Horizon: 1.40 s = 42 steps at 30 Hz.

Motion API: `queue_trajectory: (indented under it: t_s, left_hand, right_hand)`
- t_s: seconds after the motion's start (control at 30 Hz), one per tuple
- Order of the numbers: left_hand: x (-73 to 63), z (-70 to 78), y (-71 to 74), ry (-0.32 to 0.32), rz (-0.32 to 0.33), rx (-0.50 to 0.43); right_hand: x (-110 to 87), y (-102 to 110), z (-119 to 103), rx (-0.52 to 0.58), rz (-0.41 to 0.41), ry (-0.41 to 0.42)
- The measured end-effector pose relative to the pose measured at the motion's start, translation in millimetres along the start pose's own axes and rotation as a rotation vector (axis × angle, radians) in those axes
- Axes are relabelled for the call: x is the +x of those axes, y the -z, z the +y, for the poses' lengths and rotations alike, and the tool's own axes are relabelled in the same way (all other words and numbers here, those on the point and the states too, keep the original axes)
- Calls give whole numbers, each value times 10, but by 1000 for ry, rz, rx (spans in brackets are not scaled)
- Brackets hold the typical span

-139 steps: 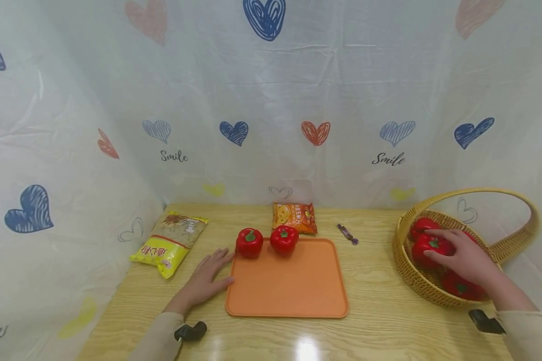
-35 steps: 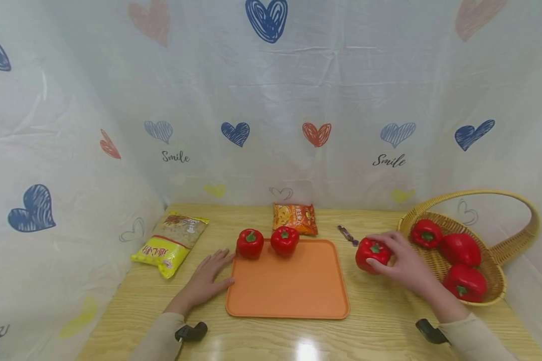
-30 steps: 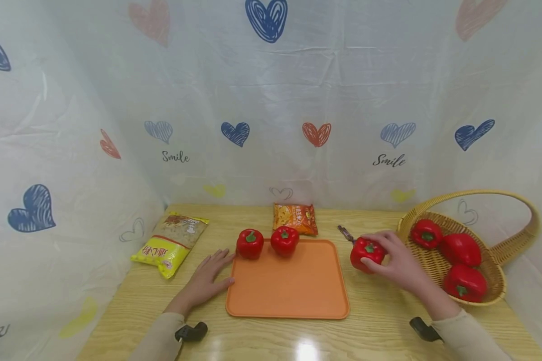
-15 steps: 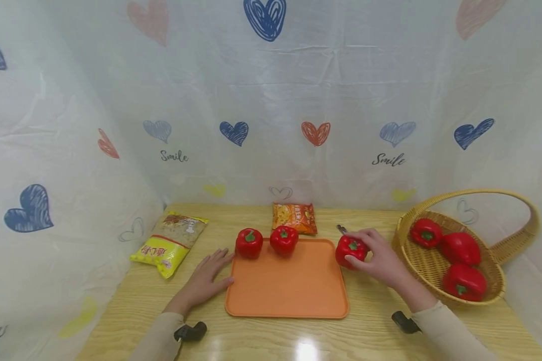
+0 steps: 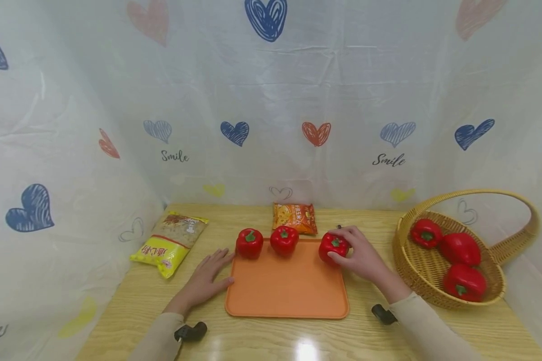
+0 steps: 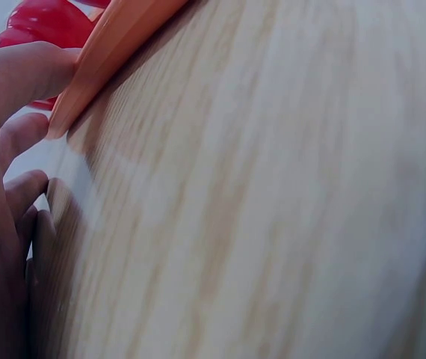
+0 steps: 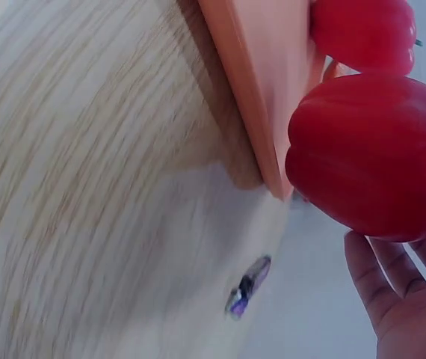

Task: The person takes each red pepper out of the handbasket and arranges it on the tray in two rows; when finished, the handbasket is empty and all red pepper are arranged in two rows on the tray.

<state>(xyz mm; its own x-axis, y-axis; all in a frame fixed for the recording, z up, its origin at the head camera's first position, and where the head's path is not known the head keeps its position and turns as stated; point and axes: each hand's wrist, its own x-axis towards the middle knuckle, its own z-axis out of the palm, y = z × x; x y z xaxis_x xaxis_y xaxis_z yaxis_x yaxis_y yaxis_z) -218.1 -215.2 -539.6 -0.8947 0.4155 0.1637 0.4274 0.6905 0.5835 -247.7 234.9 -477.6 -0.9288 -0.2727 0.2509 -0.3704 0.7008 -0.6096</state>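
Observation:
My right hand (image 5: 360,254) grips a red bell pepper (image 5: 332,247) at the back right corner of an orange tray (image 5: 287,293). In the right wrist view this bell pepper (image 7: 370,155) sits between thumb and fingers, close to the tray's corner; whether it touches the tray I cannot tell. Two more red bell peppers, the left one (image 5: 250,243) and the middle one (image 5: 284,240), stand along the tray's back edge. My left hand (image 5: 205,280) lies flat with spread fingers at the tray's left side, thumb touching its rim (image 6: 116,56).
A wicker basket (image 5: 406,273) with a tall handle holds several red peppers (image 5: 461,249) at the right. Behind the tray lies an orange snack packet (image 5: 294,218). A yellow pasta bag (image 5: 169,244) lies at left. A small wrapped candy (image 7: 248,286) lies near the held pepper.
My right hand has lifted a bell pepper out of the basket and carried it left to the tray's back right corner. My left hand has stayed in place.

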Motion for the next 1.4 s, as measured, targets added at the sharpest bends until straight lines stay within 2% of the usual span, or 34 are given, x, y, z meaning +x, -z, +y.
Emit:
queue_trajectory:
  t_s: [0.23, 0.7, 0.83, 1.17, 1.4]
  left_hand:
    - [-1, 6, 10, 3, -2, 4]
    - [2, -4, -1, -1, 2, 8]
    - [2, -6, -2, -1, 2, 8]
    - [3, -4, 2, 5, -3, 3]
    - [0, -1, 4, 6, -2, -3]
  right_hand:
    - [80, -111, -11, 24, 9, -11]
    - [218, -251, -78, 28, -24, -41]
    - [238, -268, -94, 23, -36, -58]
    - [252, -266, -73, 3, -35, -40]
    - [249, -235, -89, 28, -40, -26]
